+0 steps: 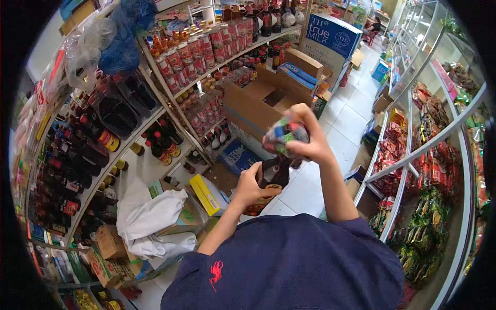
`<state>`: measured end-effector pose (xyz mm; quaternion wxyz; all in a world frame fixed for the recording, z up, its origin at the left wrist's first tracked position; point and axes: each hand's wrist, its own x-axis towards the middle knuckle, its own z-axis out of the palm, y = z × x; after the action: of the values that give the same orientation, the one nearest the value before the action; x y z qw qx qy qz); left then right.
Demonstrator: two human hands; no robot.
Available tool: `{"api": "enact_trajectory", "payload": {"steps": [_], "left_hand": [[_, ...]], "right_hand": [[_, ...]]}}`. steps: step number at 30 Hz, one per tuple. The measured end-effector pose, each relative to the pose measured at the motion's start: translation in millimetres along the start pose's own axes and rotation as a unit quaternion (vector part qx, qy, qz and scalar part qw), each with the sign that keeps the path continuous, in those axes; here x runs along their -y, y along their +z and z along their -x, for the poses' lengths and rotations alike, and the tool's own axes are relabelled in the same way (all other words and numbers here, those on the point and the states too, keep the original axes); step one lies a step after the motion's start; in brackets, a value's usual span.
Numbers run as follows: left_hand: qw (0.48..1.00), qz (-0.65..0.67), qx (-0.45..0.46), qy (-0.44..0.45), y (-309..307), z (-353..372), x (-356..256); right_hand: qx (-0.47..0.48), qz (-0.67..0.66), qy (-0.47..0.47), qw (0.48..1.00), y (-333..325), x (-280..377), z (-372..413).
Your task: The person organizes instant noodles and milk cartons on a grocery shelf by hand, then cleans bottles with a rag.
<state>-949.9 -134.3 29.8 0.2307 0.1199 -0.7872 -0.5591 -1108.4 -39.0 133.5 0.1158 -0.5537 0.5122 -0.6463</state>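
Observation:
My left hand [249, 187] is wrapped round a dark bottle [275, 175] with an orange and yellow label low on its side. Above it, my right hand [311, 138] grips a crumpled multicoloured cloth [285, 135], blurred by motion. The cloth overlaps the top of the bottle in this view, so the bottle's neck is hidden. Both hands are in front of my chest, over the aisle floor.
An open cardboard box [253, 106] stands ahead, beside shelves of cans [188, 57]. Bottles [93, 132] fill the left shelves. White plastic sheeting [150, 217] lies over boxes at lower left. Glass-fronted shelves of packets [426, 217] line the right. A person [373, 26] sits far back.

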Motion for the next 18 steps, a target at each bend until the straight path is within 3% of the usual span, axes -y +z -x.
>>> {"api": "enact_trajectory", "payload": {"steps": [1,3,6,11,13,15,17,18], "left_hand": [[1.0,0.0,0.001,0.0,-4,1,-2],[1.0,0.003,-0.002,0.019,-14,2,-7],[1.0,-0.016,0.006,0.011,-25,4,0],[0.998,-0.049,0.011,0.028,-38,7,9],[0.998,-0.047,0.018,0.024,-42,8,10],[0.999,-0.024,0.029,0.019,-46,8,10],[0.999,0.005,0.027,0.016,-47,9,11],[0.999,0.033,0.027,0.014,-48,9,11]], "right_hand": [[-0.012,0.027,-0.051,0.998,13,6,-6],[0.08,0.006,0.086,0.993,17,7,-6],[0.141,0.067,0.17,0.973,19,6,-9],[0.231,-0.005,0.251,0.94,21,-4,-15],[0.243,-0.132,0.299,0.913,23,-14,-18],[0.248,-0.151,0.306,0.907,28,-21,-20],[0.123,-0.295,0.421,0.849,36,-26,-19],[0.145,-0.385,0.406,0.816,37,-34,-20]]}}
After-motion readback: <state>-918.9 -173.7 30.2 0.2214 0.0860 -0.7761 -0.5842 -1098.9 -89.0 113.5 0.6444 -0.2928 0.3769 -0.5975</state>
